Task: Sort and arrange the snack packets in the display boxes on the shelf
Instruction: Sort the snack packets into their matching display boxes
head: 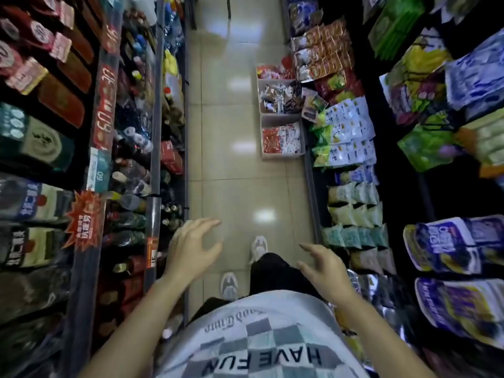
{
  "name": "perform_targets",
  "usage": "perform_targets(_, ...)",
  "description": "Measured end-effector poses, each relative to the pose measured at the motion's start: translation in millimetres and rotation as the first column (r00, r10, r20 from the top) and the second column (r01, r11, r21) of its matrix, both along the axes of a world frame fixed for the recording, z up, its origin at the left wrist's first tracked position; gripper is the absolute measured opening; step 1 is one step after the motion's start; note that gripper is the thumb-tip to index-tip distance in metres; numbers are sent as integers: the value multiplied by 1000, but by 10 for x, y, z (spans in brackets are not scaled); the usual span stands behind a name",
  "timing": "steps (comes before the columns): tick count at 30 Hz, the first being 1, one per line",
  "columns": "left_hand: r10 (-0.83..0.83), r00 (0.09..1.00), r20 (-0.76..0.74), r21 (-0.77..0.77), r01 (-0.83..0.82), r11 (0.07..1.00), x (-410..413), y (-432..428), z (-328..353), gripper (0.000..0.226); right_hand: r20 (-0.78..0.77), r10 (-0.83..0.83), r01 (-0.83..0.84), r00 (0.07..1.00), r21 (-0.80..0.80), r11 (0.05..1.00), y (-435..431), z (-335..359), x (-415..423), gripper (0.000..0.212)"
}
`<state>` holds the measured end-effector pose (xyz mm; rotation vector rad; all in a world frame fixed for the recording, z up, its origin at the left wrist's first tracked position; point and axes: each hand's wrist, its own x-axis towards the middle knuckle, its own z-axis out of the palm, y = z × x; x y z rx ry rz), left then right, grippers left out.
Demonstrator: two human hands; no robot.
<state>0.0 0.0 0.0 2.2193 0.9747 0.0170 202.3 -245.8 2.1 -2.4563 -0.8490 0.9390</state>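
Display boxes (282, 156): three white ones in a row on the tiled floor (231, 173), pushed against the foot of the snack shelf. Probably set low there so they open toward the aisle.
Red-and-white packets (281, 139): fill the nearest box, lying flat in rough stacks. This box looks close to tidy.
Dark and silver packets (278, 99): in the middle box, a jumbled heap. I judge this the box most in need of arranging.
Red packets (272, 72): in the far box, too blurred to tell their order.
Snack shelf (343, 126): just beside the boxes, on the side away from the aisle. Its bags overlap in rows, faces out for shoppers.
Left hand (191, 246): well short of the boxes, over the aisle, fingers spread and loosely bent, holding nothing.
Right hand (324, 266): also well short of the boxes, on their shelf side, thumb and fingers apart, empty.
Why so: both hands are raised and free, so this reads as an approach, with no packet taken up yet.
Shoe (257, 248): white, on the floor between the hands and the boxes, toe toward the boxes.
Bottle shelf (131, 175): across the aisle from the boxes, no part of this job.
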Motion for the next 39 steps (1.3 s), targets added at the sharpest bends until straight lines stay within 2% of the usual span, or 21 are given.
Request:
perform_targets(3, -12, 1000, 18, -3, 12, 1000, 260, 265, -19, 45, -8, -61, 61, 998, -19, 998, 148, -41, 249, 46)
perform_targets(6, -8, 999, -38, 4, 8, 1000, 498, 514, -47, 42, -35, -17, 14, 999, -62, 998, 414, -80, 572, 48)
perform_targets(13, 55, 984, -172, 7, -54, 998, 806, 916, -29, 42, -37, 26, -24, 999, 45, 999, 1315, -30, 1385, 50)
perform_targets(19, 177, 967, -183, -21, -184, 983, 959, 1496, 27, 41, -23, 89, -86, 996, 116, 990, 2221, 102, 1963, 48)
perform_targets(23, 213, 956, -200, -37, -225, 974, 1173, 2048, -79, 41, -16, 103, -101, 995, 104, 989, 2796, 76, 2254, 48)
perform_targets(26, 191, 969, -158, -43, -200, 979, 1474, 2557, -198, 44, -39, 62, -60, 997, 68, 996, 3182, 43, 2424, 48)
perform_targets(31, 91, 994, -54, -26, -92, 995, 2100, 3405, -290, 42, -152, -140, 142, 978, 3, 990, 3679, 35, 2573, 45)
perform_targets(39, -8, 1000, 15, -8, 9, 1000, 3161, 4450, -178, 50, -165, -279, 268, 946, -85, 960, 4176, 19, 3044, 43)
